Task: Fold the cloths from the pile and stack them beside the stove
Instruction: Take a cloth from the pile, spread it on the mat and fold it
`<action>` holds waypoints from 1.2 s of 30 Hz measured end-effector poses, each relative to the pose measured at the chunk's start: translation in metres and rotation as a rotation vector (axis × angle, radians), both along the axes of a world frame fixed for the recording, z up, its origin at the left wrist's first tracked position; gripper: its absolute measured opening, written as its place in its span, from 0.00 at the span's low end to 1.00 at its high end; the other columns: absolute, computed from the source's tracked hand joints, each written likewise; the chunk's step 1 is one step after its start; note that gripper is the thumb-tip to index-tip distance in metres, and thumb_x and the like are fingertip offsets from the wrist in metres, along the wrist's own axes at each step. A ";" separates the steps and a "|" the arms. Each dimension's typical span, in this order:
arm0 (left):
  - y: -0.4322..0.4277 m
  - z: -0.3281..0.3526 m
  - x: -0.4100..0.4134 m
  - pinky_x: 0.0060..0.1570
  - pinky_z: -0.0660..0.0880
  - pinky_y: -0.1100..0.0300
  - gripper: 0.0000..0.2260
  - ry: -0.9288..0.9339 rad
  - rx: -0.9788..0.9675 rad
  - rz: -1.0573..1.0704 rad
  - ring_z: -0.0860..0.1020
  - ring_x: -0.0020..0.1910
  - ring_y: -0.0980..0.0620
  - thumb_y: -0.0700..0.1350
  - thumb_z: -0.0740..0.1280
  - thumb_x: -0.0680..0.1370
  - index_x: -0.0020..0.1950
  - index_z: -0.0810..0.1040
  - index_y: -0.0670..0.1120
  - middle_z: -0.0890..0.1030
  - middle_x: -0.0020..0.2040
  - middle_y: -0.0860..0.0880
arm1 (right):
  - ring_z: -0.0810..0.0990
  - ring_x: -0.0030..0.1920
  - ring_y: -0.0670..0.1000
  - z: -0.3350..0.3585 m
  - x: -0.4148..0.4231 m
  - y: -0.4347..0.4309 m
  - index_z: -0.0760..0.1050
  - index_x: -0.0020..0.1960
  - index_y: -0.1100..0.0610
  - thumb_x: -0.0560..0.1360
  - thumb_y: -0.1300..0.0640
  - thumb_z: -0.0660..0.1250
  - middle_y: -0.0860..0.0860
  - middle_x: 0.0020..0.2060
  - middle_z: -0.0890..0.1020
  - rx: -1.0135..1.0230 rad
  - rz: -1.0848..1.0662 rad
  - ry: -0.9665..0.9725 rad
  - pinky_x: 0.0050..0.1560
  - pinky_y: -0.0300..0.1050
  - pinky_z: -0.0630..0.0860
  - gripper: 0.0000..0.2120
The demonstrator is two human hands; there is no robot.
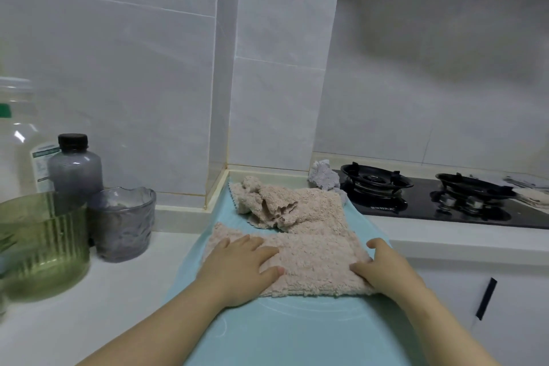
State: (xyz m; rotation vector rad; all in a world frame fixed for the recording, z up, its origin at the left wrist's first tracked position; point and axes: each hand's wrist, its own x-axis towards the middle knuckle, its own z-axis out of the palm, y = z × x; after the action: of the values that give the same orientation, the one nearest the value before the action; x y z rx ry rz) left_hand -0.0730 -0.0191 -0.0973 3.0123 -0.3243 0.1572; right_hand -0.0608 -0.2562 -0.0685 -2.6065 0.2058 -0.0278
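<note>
The left hand (243, 267) lies flat, fingers straight and spread, on the left half of a beige cloth (315, 264) in the lower centre of the frame. The right hand (383, 272) rests on the cloth's right edge with its fingers stretched across the pile fabric and its thumb up along the border. Neither hand appears to pinch anything. The cloth is spread on a teal mat (285, 333) that covers the counter (98, 300).

Just above it in the frame sits the pile (279, 205) of rumpled beige cloth. A crumpled grey cloth (325, 178) lies further up, touching the left end of the black stove (416, 199) at centre right.

This looks like the smoothing stage before a fold. To do it well, sweep both palms outward from the middle so the thick nap lies even. Square the ragged near edge against the mat's line before lifting any corner. The upper edge touches or slips under the pile, so ease the cloth toward the lower frame first, or the fold may drag loose fabric with it. Then take the two corners on one side, carry them over to meet the opposite ones, and press the crease.

A dark-capped bottle (74, 166), a grey cup (123, 223) and a green cup (44, 244) stand at centre left.
</note>
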 end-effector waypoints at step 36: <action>0.054 0.011 -0.020 0.37 0.68 0.61 0.04 -0.184 -0.753 0.363 0.73 0.37 0.55 0.49 0.71 0.70 0.38 0.77 0.54 0.75 0.35 0.54 | 0.73 0.57 0.47 -0.030 0.013 0.106 0.77 0.53 0.46 0.72 0.54 0.66 0.42 0.52 0.78 0.271 0.396 -0.369 0.59 0.46 0.71 0.10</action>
State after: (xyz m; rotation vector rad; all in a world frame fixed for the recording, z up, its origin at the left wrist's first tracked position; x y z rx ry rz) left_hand -0.0926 0.0353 -0.0867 2.2757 0.2322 0.4672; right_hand -0.0479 -0.1505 -0.0984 -2.2767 -0.4089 -0.3138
